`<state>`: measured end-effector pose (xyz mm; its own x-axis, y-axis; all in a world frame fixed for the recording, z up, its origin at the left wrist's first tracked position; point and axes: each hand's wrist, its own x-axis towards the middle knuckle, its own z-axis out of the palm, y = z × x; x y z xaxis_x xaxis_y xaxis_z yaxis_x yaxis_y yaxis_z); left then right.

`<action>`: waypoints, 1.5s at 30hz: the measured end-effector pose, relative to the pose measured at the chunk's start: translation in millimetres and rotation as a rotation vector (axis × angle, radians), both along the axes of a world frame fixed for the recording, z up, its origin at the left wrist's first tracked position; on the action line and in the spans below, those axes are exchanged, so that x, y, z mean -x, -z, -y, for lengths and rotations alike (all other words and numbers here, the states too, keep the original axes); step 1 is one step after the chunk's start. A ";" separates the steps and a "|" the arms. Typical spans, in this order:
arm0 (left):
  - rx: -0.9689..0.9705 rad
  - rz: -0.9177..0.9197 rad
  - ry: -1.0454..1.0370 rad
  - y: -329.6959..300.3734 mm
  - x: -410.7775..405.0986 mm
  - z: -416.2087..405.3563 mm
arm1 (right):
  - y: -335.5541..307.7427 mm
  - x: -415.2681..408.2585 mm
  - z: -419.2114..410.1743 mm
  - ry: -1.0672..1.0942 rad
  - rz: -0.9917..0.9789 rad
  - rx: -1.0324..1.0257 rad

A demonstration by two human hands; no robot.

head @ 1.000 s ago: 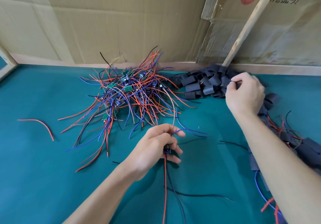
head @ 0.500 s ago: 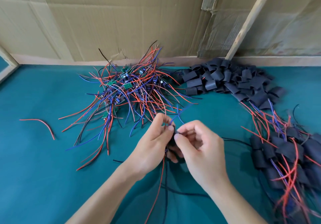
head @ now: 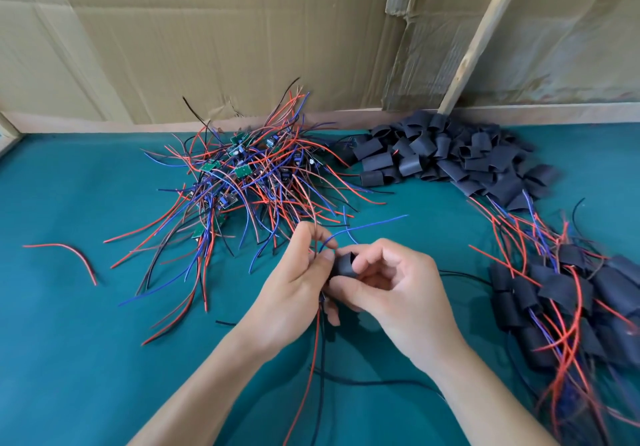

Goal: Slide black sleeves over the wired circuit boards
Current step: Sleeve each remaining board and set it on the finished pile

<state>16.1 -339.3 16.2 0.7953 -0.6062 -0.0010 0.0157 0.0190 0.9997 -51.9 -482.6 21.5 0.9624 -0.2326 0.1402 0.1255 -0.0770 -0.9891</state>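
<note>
Above the teal mat [head: 86, 359], mid-frame: we see both hands meet.
Sleeve: one black sleeve [head: 343, 265] between them — open mouth up and away, long axis roughly left-right.
Right hand [head: 398, 293]: pinches the sleeve.
Left hand [head: 294, 289]: grips the board's wires [head: 317, 341]; board itself hidden.
Piles: loose sleeves [head: 450, 154] behind — unsleeved boards [head: 242, 172] left.

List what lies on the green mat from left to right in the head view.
Loose red wire → pile of bare wired boards → left hand → black sleeve held in both hands → right hand → pile of sleeved boards.
</note>
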 end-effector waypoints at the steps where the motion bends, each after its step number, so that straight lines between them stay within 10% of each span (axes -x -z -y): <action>1: 0.016 -0.019 0.014 -1.2 -0.4 -0.7 | -0.3 0.1 1.6 -0.018 -0.003 -0.040; 20: 0.234 -0.385 0.189 -3.4 -9.2 -6.1 | -5.7 -5.2 43.9 0.478 -0.034 -0.452; 45: 0.051 -0.228 0.260 -3.2 -0.8 -1.6 | -12.2 -7.6 47.2 0.357 -0.069 -0.681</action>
<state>16.9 -337.8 19.4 0.5973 -0.7922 -0.1254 0.2494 0.0349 0.9678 -44.3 -529.8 33.7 0.8140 -0.5444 -0.2026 0.1443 0.5274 -0.8373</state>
